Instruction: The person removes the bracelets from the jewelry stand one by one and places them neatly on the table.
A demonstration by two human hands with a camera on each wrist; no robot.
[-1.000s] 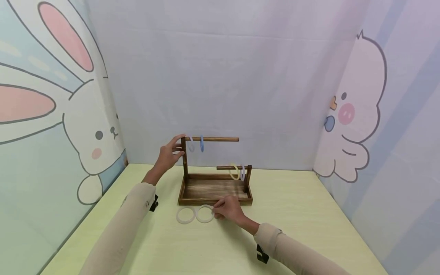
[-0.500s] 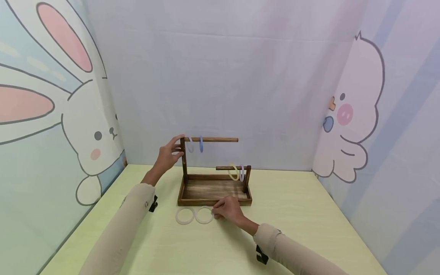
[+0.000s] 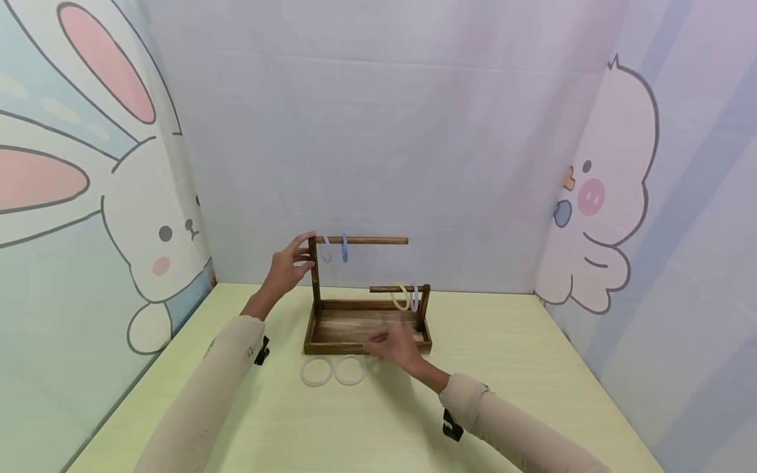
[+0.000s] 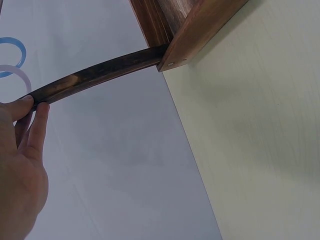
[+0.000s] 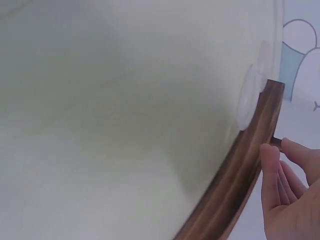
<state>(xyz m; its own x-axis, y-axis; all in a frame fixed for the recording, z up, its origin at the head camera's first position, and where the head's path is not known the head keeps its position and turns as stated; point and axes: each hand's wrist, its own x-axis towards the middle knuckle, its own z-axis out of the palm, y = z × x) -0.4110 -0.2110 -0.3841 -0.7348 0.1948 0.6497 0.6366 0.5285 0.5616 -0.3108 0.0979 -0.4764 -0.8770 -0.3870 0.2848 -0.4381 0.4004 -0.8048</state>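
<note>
The wooden rack (image 3: 315, 269) has a tall left post, whose top my left hand (image 3: 286, 269) grips; in the left wrist view the thumb and fingers of my left hand (image 4: 22, 170) lie on either side of the post (image 4: 100, 74). Fingertips drawn together, my right hand (image 3: 399, 346) is over the tray's front edge (image 3: 337, 349); whether something thin is between them, I cannot tell. Two clear rings (image 3: 317, 372) (image 3: 351, 370) lie side by side before the tray. On the upper bar hang a pale ring (image 3: 327, 251) and a blue ring (image 3: 345, 249).
From the lower bar (image 3: 383, 289) hang a yellow ring (image 3: 405, 303) and a pale purple ring (image 3: 414, 299), near the short right post (image 3: 424, 307). Curtains with cartoon animals surround the pale yellow table (image 3: 503, 355) at the back and sides.
My right hand has risen slightly from beside the right clear ring to over the tray's front edge. My left hand keeps its grip on the post.
</note>
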